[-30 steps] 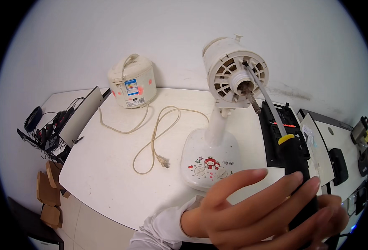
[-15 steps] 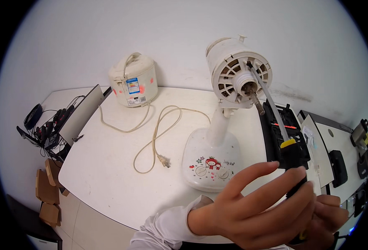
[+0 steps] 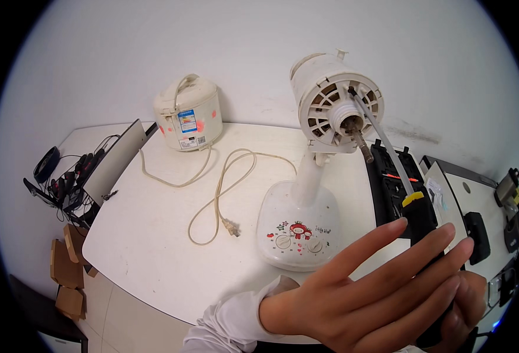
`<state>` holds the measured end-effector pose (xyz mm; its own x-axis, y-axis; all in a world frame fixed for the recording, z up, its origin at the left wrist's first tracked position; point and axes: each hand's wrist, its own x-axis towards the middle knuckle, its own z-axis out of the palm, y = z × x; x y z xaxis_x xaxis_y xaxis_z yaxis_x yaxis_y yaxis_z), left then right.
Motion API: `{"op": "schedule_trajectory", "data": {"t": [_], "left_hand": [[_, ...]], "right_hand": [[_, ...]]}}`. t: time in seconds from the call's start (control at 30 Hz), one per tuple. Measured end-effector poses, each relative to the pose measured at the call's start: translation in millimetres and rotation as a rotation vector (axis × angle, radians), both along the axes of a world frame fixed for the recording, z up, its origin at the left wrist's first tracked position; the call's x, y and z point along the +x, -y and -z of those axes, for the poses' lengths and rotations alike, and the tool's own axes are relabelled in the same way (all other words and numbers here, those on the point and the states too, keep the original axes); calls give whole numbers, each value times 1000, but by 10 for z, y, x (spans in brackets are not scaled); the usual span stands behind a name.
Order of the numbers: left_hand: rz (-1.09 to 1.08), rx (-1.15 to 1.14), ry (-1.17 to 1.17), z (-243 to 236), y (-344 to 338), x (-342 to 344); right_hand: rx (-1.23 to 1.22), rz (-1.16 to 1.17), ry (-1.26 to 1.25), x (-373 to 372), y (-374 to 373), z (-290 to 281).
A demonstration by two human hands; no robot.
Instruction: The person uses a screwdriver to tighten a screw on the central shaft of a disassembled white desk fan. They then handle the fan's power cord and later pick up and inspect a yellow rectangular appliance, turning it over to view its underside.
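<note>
A long screwdriver (image 3: 422,216) with a black handle and yellow collar slants up to the fan motor housing (image 3: 321,73). Its tip meets the vented front face, above the threaded collar and bare metal shaft. My left hand (image 3: 359,294) lies against the handle, fingers stretched out and apart. Partly hidden behind it, my right hand (image 3: 472,297) is closed round the handle's lower end. The white fan base (image 3: 299,220), with two knobs and a cartoon print, stands upright on the white table (image 3: 153,253).
A cream rice cooker (image 3: 189,115) stands at the back left by the wall. The fan's power cord (image 3: 217,203) loops across the table to its plug. An open black tool case (image 3: 383,194) lies right of the fan. Cardboard boxes (image 3: 67,273) are on the floor at left.
The screwdriver handle has shifted slightly right and turned, its tip staying at the housing. My left fingers have straightened from their curl round the handle and slid to the right.
</note>
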<state>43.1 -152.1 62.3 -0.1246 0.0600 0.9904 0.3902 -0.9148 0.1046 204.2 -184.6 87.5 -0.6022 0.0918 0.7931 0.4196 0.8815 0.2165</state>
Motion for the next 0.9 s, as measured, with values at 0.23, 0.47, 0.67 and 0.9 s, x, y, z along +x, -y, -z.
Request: {"op": "schedule_trajectory", "data": {"t": [0.23,0.47,0.67,0.9], "left_hand": [[43,5,-100,-10,-19,-47],[-140,-25,17,30,62,-63],[-121,136,33,-2,-21,-88],[23,61,148,15,-46,28]], "right_hand": [[339,-87,-164,-108,-292,153],[307,-146,-257,-215,-325,255],[344,-179,-251,-274,-274,236],[350,-122,-89,-50,-229,195]]}}
